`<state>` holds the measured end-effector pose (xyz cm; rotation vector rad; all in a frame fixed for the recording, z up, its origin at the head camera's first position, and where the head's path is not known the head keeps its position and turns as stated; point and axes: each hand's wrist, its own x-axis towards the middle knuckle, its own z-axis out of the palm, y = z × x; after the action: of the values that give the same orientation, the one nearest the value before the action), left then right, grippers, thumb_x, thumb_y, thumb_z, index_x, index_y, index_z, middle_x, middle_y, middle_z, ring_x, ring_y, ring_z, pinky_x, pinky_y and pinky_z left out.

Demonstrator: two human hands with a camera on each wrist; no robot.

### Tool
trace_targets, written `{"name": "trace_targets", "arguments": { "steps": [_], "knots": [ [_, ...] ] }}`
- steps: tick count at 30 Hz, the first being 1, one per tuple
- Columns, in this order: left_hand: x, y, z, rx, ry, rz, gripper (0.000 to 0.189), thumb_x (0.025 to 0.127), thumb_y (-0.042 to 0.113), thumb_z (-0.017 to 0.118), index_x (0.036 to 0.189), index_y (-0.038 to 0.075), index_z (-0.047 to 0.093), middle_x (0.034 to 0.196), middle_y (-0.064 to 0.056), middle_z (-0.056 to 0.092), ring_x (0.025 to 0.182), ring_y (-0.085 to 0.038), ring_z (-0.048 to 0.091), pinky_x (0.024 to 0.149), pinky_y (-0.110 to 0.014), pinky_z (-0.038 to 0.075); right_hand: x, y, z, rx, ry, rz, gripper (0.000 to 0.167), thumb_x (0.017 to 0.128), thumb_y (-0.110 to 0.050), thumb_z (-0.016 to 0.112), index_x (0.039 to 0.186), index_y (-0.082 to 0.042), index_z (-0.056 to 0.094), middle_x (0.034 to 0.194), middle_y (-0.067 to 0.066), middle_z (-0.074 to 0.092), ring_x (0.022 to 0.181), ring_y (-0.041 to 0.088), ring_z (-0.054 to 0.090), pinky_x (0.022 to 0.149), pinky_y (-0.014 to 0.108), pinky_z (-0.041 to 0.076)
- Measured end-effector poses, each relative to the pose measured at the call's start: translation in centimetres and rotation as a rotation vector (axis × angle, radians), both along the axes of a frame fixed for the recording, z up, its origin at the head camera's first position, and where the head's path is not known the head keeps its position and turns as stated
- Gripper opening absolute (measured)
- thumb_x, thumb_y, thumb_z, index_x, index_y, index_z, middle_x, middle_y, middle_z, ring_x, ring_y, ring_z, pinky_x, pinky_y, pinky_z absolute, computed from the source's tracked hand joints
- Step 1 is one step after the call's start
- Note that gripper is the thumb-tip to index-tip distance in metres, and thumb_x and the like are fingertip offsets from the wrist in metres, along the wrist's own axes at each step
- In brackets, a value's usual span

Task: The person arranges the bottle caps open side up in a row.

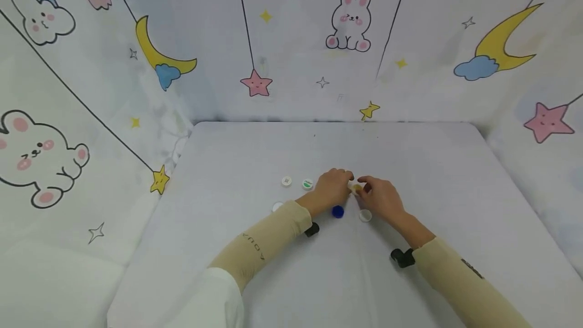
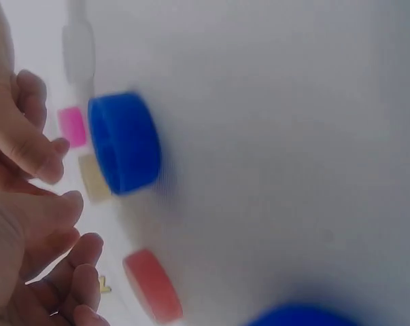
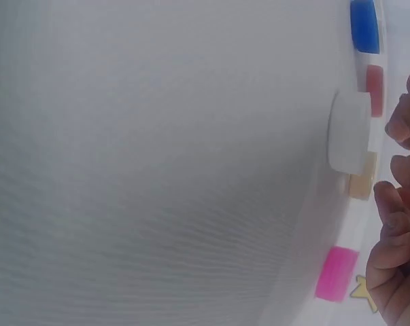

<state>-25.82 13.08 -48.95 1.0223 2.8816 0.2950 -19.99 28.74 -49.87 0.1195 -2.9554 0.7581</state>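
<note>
Both hands meet over the middle of the table, fingertips close together. My left hand (image 1: 334, 186) bends its fingers toward the right hand. Thumb and index finger of my right hand (image 1: 381, 199) stand a little apart. A beige bottle cap (image 1: 357, 188) shows between the hands; whether any finger touches it is unclear. In the left wrist view this cap sits behind a blue cap (image 2: 126, 142), with a pink cap (image 2: 72, 127) and a red cap (image 2: 154, 285) on either side. A white cap (image 3: 349, 132) stands near the right hand. Anything small between the fingertips is hidden.
Left of the hands lie a white cap (image 1: 286, 181), a cap with a green print (image 1: 307, 184) and another white cap (image 1: 278, 206), half behind the sleeve. Part of a second blue cap (image 2: 303, 316) shows close to the left wrist camera. Printed cloth walls surround the table (image 1: 255, 151).
</note>
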Motion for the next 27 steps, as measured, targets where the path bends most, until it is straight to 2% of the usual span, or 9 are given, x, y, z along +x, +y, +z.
{"name": "trace_targets", "arguments": {
  "steps": [4, 11, 16, 21, 27],
  "knots": [
    [-0.5, -1.1, 0.4, 0.015, -0.01, 0.025, 0.032, 0.092, 0.03, 0.069, 0.122, 0.02, 0.065, 0.109, 0.003, 0.068, 0.097, -0.015, 0.062, 0.079, -0.027, 0.05, -0.3, -0.4, 0.4, 0.009, -0.009, 0.013, 0.034, 0.091, -0.018, 0.068, 0.12, -0.002, 0.065, 0.086, 0.007, 0.071, 0.061, 0.013, 0.055, 0.055, 0.029, 0.045],
    [-1.5, -2.8, 0.3, 0.04, 0.005, 0.056, 0.029, 0.092, 0.029, 0.067, 0.12, 0.018, 0.067, 0.106, 0.001, 0.067, 0.096, -0.016, 0.061, 0.078, -0.028, 0.05, -1.4, -1.2, 0.5, 0.03, -0.007, 0.039, 0.033, 0.09, -0.018, 0.069, 0.119, -0.002, 0.066, 0.084, 0.006, 0.07, 0.06, 0.013, 0.054, 0.054, 0.028, 0.046],
    [-1.8, -3.6, 0.2, 0.041, -0.003, 0.07, 0.03, 0.092, 0.029, 0.066, 0.119, 0.017, 0.068, 0.106, -0.001, 0.067, 0.096, -0.017, 0.061, 0.078, -0.03, 0.05, -2.0, -2.0, 0.5, 0.033, -0.004, 0.061, 0.032, 0.089, -0.017, 0.071, 0.118, -0.003, 0.067, 0.084, 0.007, 0.07, 0.065, 0.017, 0.057, 0.059, 0.031, 0.05],
    [-1.8, -4.3, 0.5, -0.007, 0.03, 0.066, 0.032, 0.092, 0.031, 0.066, 0.121, 0.017, 0.067, 0.111, -0.001, 0.067, 0.099, -0.019, 0.059, 0.081, -0.03, 0.049, -2.5, -2.7, 0.3, 0.022, -0.012, 0.08, 0.032, 0.088, -0.014, 0.072, 0.117, -0.001, 0.068, 0.085, 0.008, 0.07, 0.072, 0.021, 0.061, 0.069, 0.039, 0.053],
    [-1.6, -5.2, 0.2, -0.069, 0.071, 0.033, 0.038, 0.09, 0.038, 0.068, 0.123, 0.018, 0.066, 0.113, 0.001, 0.067, 0.099, -0.019, 0.058, 0.082, -0.031, 0.047, -2.9, -4.2, -0.2, 0.018, -0.081, 0.089, 0.035, 0.088, -0.011, 0.071, 0.12, 0.0, 0.066, 0.09, 0.01, 0.071, 0.083, 0.025, 0.064, 0.078, 0.044, 0.054]
  ]
}}
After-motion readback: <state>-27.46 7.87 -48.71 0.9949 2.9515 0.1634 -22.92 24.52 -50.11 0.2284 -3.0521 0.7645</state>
